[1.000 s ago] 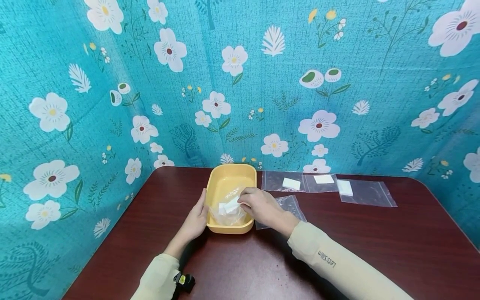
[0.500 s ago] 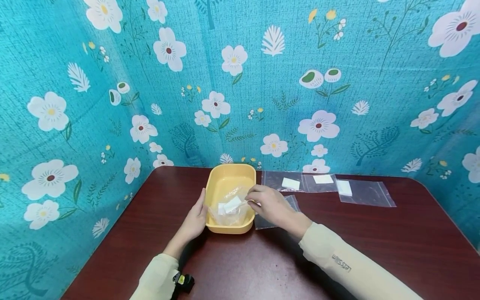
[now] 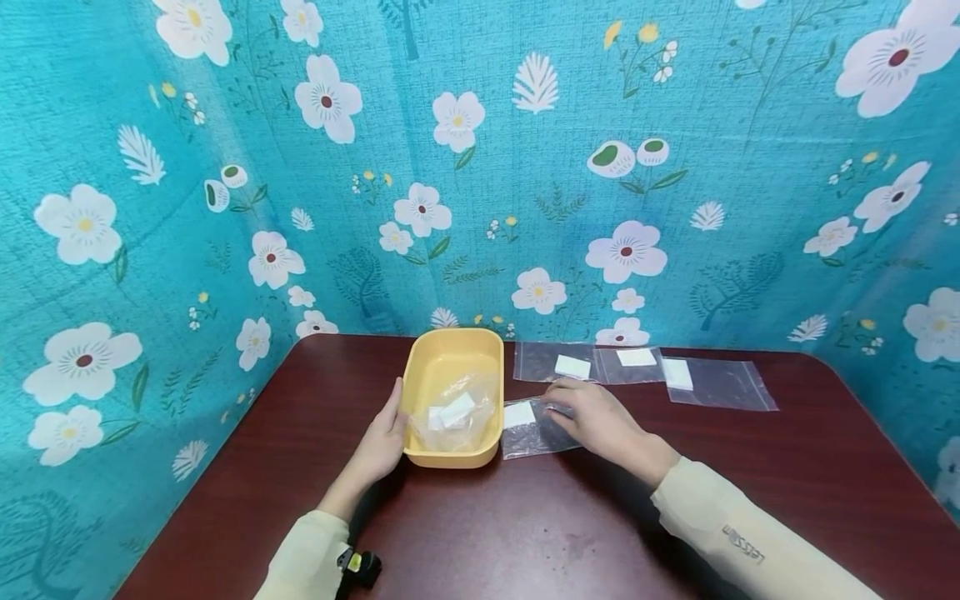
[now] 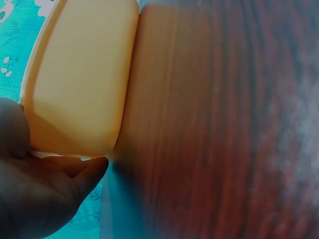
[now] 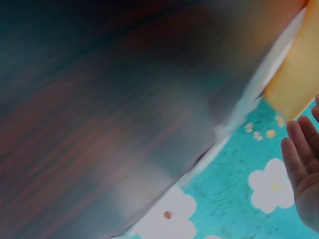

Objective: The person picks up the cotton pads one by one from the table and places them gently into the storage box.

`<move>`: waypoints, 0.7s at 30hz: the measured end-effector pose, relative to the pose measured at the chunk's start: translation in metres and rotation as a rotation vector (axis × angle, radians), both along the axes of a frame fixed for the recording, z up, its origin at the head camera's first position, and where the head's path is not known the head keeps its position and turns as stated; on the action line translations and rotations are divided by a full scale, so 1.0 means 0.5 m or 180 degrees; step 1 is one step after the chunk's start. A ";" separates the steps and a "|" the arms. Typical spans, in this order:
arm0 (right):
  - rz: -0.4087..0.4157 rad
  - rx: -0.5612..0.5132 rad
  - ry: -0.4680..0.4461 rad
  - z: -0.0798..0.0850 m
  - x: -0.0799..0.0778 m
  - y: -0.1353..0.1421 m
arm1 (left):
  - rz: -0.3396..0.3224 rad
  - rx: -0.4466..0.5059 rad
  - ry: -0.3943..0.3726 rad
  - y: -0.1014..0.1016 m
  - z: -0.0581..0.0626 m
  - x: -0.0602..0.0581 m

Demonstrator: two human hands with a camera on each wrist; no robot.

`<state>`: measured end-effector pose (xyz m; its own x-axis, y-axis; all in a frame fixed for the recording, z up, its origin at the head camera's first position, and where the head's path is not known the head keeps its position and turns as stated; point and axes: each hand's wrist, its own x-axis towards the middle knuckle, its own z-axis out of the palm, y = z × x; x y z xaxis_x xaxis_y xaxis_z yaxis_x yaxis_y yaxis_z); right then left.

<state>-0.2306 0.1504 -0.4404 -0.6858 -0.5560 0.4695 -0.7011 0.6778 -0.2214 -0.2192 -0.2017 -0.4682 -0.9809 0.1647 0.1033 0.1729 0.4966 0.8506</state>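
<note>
Watching the right hand (image 3: pixel 603 421) near the middle of the frame, the main worry is the thin clear bag (image 3: pixel 536 442) under and beside its fingers: they look loosely bent with a gap between thumb and index, pinching nothing visible, and whether a fingertip touches the film cannot be told. A nudge there could skid the bag, with the white block (image 3: pixel 518 414) at its left end, into the right wall of the yellow tub (image 3: pixel 452 460), since that end already lies right beside it. Film lying so flat on the counter (image 3: pixel 480 533) may also resist fingertips, so a grasp might slip or crease it. The left hand (image 3: pixel 378 442), fingers fairly straight, presses the tub's left wall at centre-left; pushing harder would probably slide the tub rightward onto the bag. Inside the tub, the crumpled bag (image 3: pixel 478 392) stands up around its white pieces (image 3: pixel 457 409), and loose film near the right side could catch on a passing finger. Behind, toward the right, three flat bags (image 3: pixel 723 385) sit close together, so a wide sweep of the knuckles might disturb the nearest.
</note>
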 end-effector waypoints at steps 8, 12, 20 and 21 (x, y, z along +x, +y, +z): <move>-0.0385 0.0155 -0.0345 -0.027 0.009 0.073 | 0.0001 -0.0020 -0.0137 -0.002 -0.002 0.003; -0.0509 0.0199 -0.0475 -0.036 0.008 0.091 | 0.0006 -0.0024 -0.0134 -0.003 -0.006 0.005; -0.0539 0.0190 -0.0539 -0.040 0.006 0.098 | 0.0002 -0.0018 -0.0137 0.001 0.002 0.004; -0.0533 0.0189 -0.0546 -0.040 0.006 0.097 | 0.0001 -0.0017 -0.0135 0.001 0.003 0.003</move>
